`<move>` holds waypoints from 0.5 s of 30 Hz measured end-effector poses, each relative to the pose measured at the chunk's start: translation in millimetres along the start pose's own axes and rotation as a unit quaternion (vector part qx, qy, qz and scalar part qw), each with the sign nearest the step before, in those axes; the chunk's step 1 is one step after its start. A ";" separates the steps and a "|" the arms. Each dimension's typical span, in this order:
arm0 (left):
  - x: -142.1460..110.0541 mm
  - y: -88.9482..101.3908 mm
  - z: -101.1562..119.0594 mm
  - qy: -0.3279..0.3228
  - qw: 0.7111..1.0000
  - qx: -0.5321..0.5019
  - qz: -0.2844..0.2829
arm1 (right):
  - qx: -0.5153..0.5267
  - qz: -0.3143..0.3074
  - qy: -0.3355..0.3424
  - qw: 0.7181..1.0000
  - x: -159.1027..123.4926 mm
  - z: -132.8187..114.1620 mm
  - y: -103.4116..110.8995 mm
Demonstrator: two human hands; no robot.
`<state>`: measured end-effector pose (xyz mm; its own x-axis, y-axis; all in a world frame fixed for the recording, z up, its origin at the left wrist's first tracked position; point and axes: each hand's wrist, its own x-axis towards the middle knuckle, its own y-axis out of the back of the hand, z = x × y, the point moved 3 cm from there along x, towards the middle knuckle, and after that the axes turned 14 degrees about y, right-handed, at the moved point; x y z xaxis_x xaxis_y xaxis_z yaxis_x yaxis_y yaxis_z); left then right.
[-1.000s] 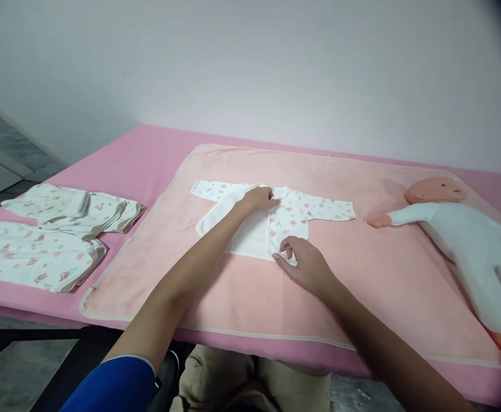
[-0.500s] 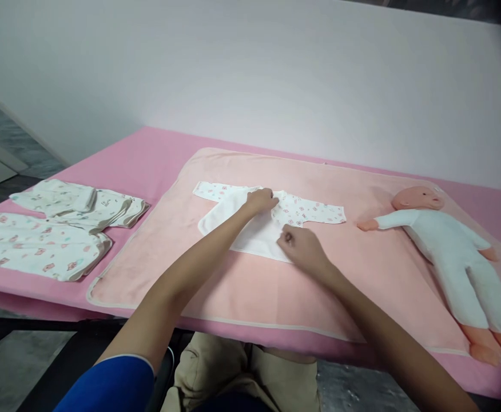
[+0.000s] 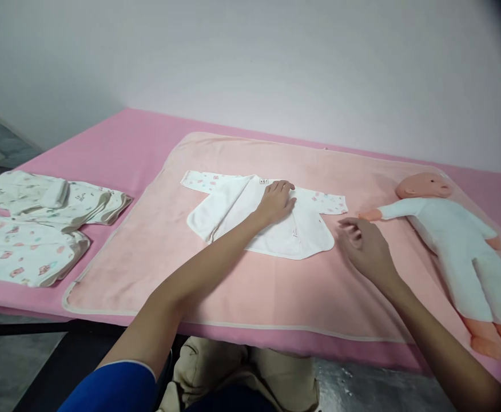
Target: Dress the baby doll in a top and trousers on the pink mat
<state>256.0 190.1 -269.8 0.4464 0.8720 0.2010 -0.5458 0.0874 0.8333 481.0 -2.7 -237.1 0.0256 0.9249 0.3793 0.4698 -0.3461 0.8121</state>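
Observation:
A white baby shirt [image 3: 310, 234] with patterned sleeves lies spread open, its plain inside facing up and both front panels folded out to the sides. A small label shows at its neck. My left hand [image 3: 277, 201] rests on the shirt near the collar, fingers laid on the cloth and the thumb apart. Just off the shirt's right edge, my right hand [image 3: 367, 246] hovers over the blanket with its fingers loosely bent and apart, holding nothing. Beneath the shirt is a pale pink blanket [image 3: 147, 252] with a light border.
A baby doll [image 3: 443, 229] in a white suit lies on the blanket's right side. Folded patterned baby clothes [image 3: 23, 246] and a small whitish folded item [image 3: 56, 193] lie at the left on the pink-covered table [image 3: 117, 149]. A pale wall [image 3: 250, 68] stands behind.
The shirt's right front panel has been turned outward to the right, showing its plain inside. My right hand has let go and moved right; my left hand has shifted slightly right.

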 end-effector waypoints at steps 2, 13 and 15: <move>0.1 -8.9 -6.6 0.019 1.000 0.011 -0.008 | 0.008 0.001 0.108 0.994 15.3 -25.1 -19.1; 2.4 -14.5 -9.7 0.045 0.996 0.059 -0.045 | -0.051 -0.210 0.278 0.936 -8.0 -42.7 -79.9; 1.9 -15.3 -8.3 0.042 0.996 0.070 -0.039 | -0.069 -0.207 0.287 0.933 -22.0 -47.1 -73.8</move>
<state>259.3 194.4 -286.4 0.4202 0.9025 0.0941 -0.4042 0.0934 0.9099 404.2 -5.0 -284.4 -0.6277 0.7612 0.1629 0.2154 -0.0313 0.9760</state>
